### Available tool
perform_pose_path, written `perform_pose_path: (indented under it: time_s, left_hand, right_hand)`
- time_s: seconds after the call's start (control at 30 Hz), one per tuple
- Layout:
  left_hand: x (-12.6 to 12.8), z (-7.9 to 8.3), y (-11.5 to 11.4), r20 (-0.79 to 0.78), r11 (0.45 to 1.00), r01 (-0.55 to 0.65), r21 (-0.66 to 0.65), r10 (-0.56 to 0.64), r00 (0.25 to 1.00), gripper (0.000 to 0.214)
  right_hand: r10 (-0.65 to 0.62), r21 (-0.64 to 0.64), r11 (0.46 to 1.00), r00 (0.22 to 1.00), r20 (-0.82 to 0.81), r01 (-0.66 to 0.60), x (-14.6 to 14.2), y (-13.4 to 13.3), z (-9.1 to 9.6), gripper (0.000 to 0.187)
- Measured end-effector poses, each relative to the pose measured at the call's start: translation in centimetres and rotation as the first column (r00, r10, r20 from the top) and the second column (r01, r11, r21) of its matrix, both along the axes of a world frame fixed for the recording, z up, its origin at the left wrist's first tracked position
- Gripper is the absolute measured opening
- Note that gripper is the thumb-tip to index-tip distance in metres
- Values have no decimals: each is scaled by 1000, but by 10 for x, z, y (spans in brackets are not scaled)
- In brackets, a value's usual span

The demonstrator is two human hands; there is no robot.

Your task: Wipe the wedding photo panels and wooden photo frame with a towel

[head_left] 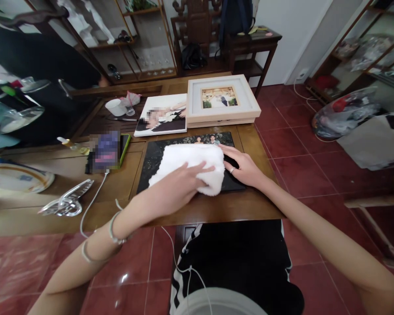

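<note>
A folded white plush cloth (192,164) lies over a dark photo panel (151,162), covering most of its middle. Two small figures show on the panel above the cloth's far edge. My left hand (179,186) rests on top of the cloth, its fingers stretched out and spread. At the right side of the panel is my right hand (244,167), with a ring on one finger. Its thumb and fingers are apart, and the fingertips touch the cloth's right edge.
Behind the panel stand a white-edged photo print (166,116) and a pale framed picture (221,98). To the left are a charging phone (107,153), a silver hair clip (68,201), a dropper bottle (74,146) and a white cup (115,108). The wooden table (197,210) ends near my lap.
</note>
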State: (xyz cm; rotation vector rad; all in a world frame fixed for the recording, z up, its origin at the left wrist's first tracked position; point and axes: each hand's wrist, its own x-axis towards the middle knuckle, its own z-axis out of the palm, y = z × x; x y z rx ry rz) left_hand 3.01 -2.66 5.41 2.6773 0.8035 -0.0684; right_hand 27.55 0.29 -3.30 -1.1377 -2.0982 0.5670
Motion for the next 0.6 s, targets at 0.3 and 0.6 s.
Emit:
perform_pose_path:
  time_s: [0.3, 0.6]
  left_hand:
    - [-34, 26, 70, 189, 915, -277, -294, 340, 921, 37]
    - [6, 15, 102, 245, 974, -180, -139, 210, 947, 31]
  right_hand:
    - [-13, -11, 1000, 1000, -15, 13, -1, -2, 0, 45]
    - [4, -10, 1000, 1000, 6, -4, -2, -3, 3, 43]
